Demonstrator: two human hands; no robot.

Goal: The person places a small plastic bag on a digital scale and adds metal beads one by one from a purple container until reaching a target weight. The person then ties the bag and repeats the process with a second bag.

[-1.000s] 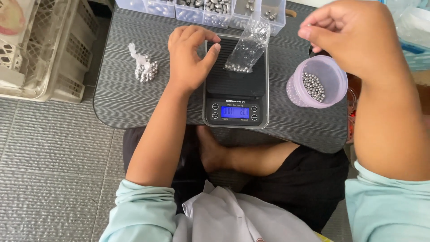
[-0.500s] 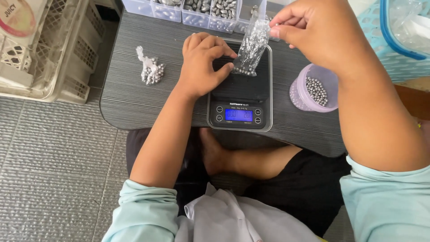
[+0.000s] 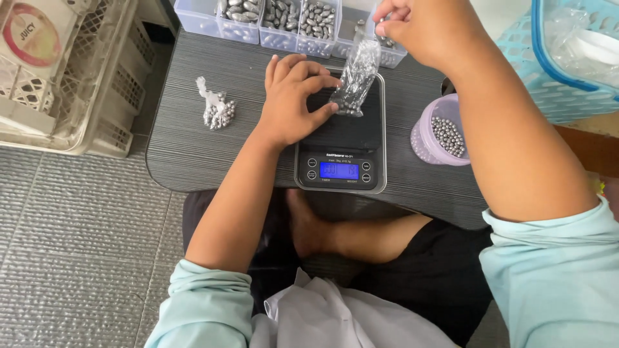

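Since a second ago our right hand has come in to pinch the top of the clear bag of metal beads, while our left hand fingers grip its base on the scale.

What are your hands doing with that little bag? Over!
Left hand steadies clear bag of metal beads on digital scale. Right hand pinches bag top. Purple cup of beads beside scale, nothing blocking.

Lilac cup, silver beads, grey striped table, blue-lit scale.
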